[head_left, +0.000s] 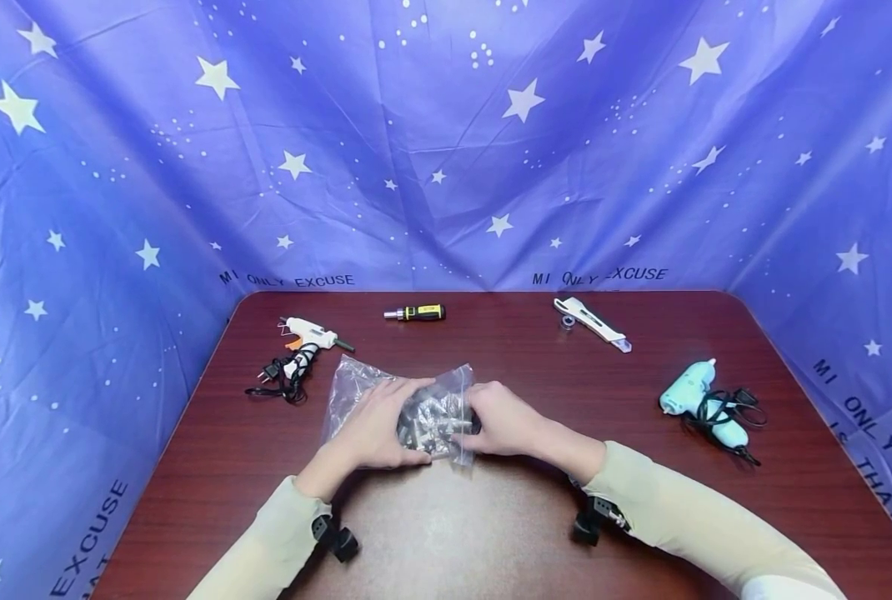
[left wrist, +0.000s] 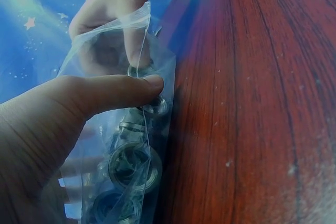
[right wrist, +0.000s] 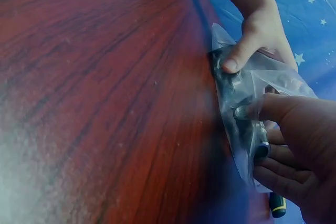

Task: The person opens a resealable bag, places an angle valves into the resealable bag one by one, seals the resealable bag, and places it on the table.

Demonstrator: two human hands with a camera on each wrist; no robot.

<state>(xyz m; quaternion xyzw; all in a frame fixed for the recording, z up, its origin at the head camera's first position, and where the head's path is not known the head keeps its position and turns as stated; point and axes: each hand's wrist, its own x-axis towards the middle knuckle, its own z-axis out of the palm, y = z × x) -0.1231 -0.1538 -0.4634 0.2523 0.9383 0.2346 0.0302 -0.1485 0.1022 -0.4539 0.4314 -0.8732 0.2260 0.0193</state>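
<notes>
A clear zip bag (head_left: 443,408) of small shiny metal parts lies near the middle of the table, several of them ring-shaped (left wrist: 135,166). My left hand (head_left: 377,423) grips the bag from the left, its thumb (left wrist: 121,90) pressed across the film near the mouth. From the right, my right hand (head_left: 508,421) reaches in at the bag's mouth, with thumb and fingers curled. A small dark metal part (right wrist: 262,150) shows among its fingers in the right wrist view, partly hidden by the film.
A white glue gun (head_left: 309,337) with a coiled cord lies left of the bag. Behind stands a yellow-black screwdriver (head_left: 416,312). A white utility knife (head_left: 592,321) and a small metal ring (head_left: 568,322) lie at back right, a light-blue glue gun (head_left: 692,392) farther right.
</notes>
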